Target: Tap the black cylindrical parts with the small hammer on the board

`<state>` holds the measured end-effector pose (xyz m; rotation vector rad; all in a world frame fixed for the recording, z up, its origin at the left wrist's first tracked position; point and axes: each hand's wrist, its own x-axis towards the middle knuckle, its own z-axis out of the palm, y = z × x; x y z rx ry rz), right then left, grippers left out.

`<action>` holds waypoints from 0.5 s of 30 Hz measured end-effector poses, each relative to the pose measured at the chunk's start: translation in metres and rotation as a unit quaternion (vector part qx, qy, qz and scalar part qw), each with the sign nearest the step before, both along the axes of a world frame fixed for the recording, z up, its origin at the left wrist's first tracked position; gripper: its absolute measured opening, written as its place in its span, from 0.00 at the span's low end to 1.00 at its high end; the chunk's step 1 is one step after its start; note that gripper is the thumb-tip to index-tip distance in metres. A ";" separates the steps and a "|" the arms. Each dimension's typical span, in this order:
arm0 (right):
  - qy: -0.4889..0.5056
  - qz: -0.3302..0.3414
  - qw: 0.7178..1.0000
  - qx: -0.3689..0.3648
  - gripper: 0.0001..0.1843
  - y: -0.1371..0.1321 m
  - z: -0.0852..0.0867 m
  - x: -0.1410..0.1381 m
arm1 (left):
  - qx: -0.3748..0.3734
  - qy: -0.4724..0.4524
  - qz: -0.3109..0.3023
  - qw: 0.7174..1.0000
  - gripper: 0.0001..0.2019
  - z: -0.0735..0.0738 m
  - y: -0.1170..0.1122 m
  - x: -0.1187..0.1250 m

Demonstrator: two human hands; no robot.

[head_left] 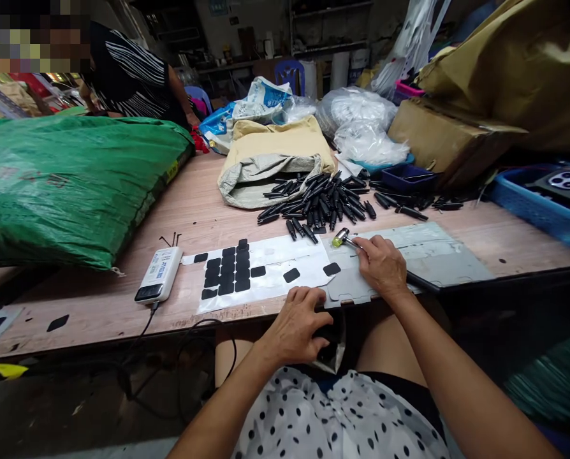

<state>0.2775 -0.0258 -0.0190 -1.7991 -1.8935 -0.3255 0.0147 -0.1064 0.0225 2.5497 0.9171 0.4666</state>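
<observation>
My right hand (pixel 383 264) is closed around a small hammer (pixel 341 238) with a metal and yellow head. Its black handle sticks out to the right, and the head is over a grey board (pixel 409 248). Near the table's front edge, my left hand (pixel 297 325) has curved fingers with the thumb apart; I see nothing held in it. Below that hand, an open bag (pixel 335 347) with dark contents sits at my lap, partly hidden. Black rounded-square pieces (pixel 227 268) lie on a white sheet (pixel 285 252), some in rows, some loose.
A heap of black pen-shaped parts (pixel 328 197) spills from a beige sack (pixel 275 143). A white power bank (pixel 159 274) with a cable stands at left, near a large green sack (pixel 65 185). At right are a blue basket (pixel 538 197) and a cardboard box (pixel 447 137). A person (pixel 136 76) is behind.
</observation>
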 end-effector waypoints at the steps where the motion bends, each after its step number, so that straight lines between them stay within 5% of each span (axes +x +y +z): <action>1: 0.001 0.000 1.000 0.001 0.16 0.000 0.000 0.000 | 0.008 -0.015 0.009 1.000 0.15 0.000 0.003 0.001; 5: 0.000 -0.003 1.000 0.005 0.16 0.000 -0.001 -0.001 | 0.043 -0.110 0.164 0.979 0.08 0.013 0.045 0.005; 9: 0.000 -0.003 1.000 0.006 0.16 0.001 -0.002 0.000 | 0.015 -0.102 0.403 0.909 0.09 0.023 0.118 0.011; 12: 0.003 -0.002 1.000 0.006 0.16 0.001 -0.002 0.000 | -0.029 -0.026 0.476 0.879 0.10 0.018 0.162 0.015; 15: 0.003 -0.004 1.000 0.002 0.16 0.001 -0.001 0.000 | -0.069 0.041 0.490 0.868 0.10 0.011 0.183 0.016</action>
